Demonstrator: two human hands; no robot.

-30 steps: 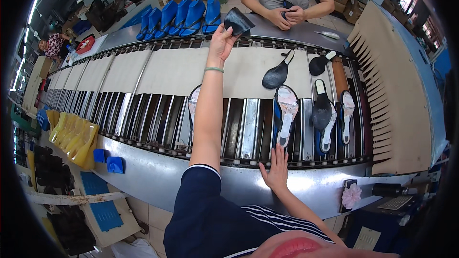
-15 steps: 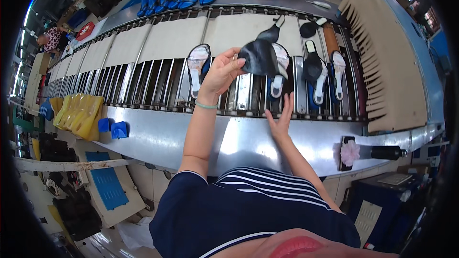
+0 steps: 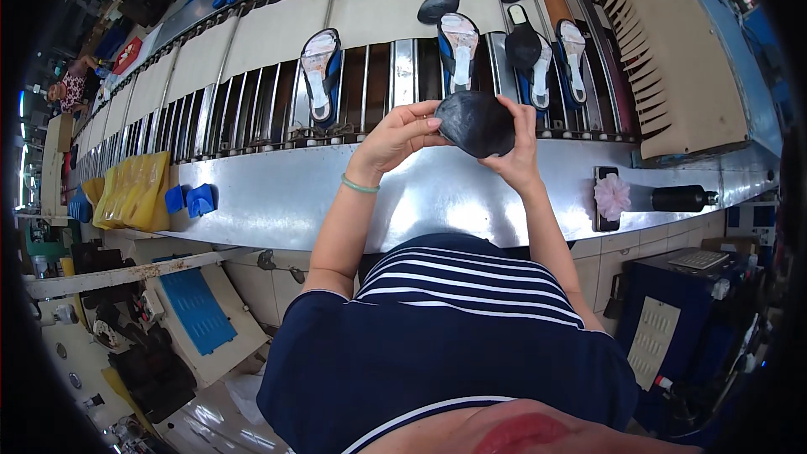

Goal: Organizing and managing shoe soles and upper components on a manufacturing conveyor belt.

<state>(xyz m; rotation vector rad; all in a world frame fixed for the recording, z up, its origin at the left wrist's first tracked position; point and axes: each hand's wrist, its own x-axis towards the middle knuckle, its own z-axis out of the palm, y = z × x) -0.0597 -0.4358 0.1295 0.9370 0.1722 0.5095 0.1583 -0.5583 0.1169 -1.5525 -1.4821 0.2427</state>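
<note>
Between both hands, above the metal table edge, is a black shoe sole [image 3: 475,122], its broad front part facing up. My left hand [image 3: 397,141] pinches its left side with thumb and fingers. At the right side, my right hand [image 3: 519,150] grips it, fingers along the edge and thumb below. Just beyond it, an upturned shoe on a blue last [image 3: 460,38] lies on the rollers. Other upturned shoes lie at the left [image 3: 319,76] and the right [image 3: 572,59]. Loose black soles [image 3: 441,6] rest around them, one sole [image 3: 523,46] overlapping a shoe.
The roller conveyor [image 3: 252,76] carries pale cloth sheets [image 3: 277,17]. Yellow plastic pieces [image 3: 139,193] and small blue pieces [image 3: 200,200] sit on the table's left. A phone with a pink pompom [image 3: 612,195] and a black bottle [image 3: 679,198] lie right. A fringed brown sheet [image 3: 664,59] borders the conveyor.
The sole has come back toward me and turned. My right hand, earlier open near the conveyor edge, has risen and taken hold of it. The view has shifted, and the co-worker's hands are out of sight.
</note>
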